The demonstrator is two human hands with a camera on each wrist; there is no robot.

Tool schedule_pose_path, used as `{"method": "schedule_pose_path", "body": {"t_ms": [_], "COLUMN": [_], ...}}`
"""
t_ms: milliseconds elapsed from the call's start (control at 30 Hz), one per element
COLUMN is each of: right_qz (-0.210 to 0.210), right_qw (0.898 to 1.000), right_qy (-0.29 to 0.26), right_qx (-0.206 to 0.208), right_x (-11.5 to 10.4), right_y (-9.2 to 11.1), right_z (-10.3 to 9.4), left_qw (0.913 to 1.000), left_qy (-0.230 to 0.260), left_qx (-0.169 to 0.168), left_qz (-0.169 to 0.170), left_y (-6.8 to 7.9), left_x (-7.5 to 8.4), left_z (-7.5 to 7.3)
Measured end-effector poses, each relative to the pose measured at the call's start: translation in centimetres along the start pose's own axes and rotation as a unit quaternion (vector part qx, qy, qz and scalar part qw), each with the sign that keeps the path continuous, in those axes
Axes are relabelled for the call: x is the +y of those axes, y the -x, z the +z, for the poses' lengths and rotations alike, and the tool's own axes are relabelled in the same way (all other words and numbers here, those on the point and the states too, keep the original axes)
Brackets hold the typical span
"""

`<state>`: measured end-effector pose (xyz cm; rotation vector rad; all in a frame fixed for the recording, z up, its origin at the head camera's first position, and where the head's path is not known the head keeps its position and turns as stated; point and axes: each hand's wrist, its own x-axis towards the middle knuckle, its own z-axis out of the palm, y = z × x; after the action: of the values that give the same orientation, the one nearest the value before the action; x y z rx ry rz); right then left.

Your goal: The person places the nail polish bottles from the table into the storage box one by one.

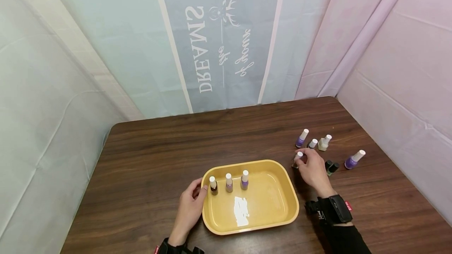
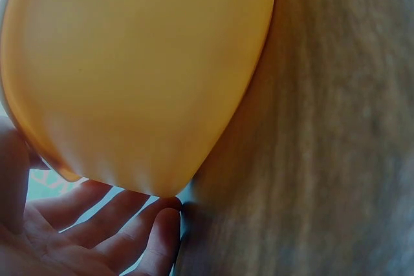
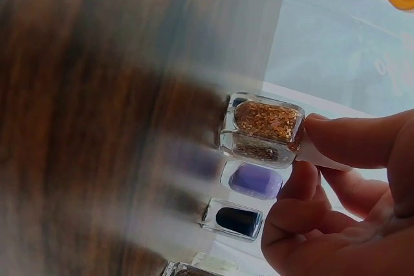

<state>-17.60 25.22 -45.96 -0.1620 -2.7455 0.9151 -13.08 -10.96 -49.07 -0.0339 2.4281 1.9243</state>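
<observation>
My right hand pinches the white cap of a nail polish bottle filled with copper glitter. That bottle is upright, to the right of a yellow tray. My left hand holds the tray's left end, thumb at the rim and fingers along the outer wall; the left wrist view shows the fingers there. Along the tray's far left stand a dark nail polish bottle, a pale mauve one and a purple one, all white-capped.
Beyond my right hand stand a purple bottle, a dark bottle and a pale bottle. Farther right is another purple bottle. Black-capped bottles sit close beside the right hand. Fabric walls surround the brown table.
</observation>
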Motion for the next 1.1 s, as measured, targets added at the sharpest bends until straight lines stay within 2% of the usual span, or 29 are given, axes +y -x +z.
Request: {"method": "schedule_pose_path", "body": {"t_ms": [233,500,1100], "right_qz": [0.004,-0.023,-0.049], "right_qw": [1.000,1.000,0.998], "right_qy": [0.002,0.005,0.005], "right_qx": [-0.006,0.013,0.026], "right_x": [-0.3,-0.6,-2.4], "right_y": [0.0,-0.2,0.1], "right_z": [-0.2,-0.5,-1.6], "left_qw": [1.0000,1.0000,0.9999], "left_qy": [0.003,0.003,0.005], "left_qx": [0.000,0.001,-0.007], "left_qz": [0.000,-0.002,-0.011], "left_y": [0.1,0.1,0.1], "left_x": [0.1,0.3,0.4], "left_z": [0.0,0.0,-0.1]}}
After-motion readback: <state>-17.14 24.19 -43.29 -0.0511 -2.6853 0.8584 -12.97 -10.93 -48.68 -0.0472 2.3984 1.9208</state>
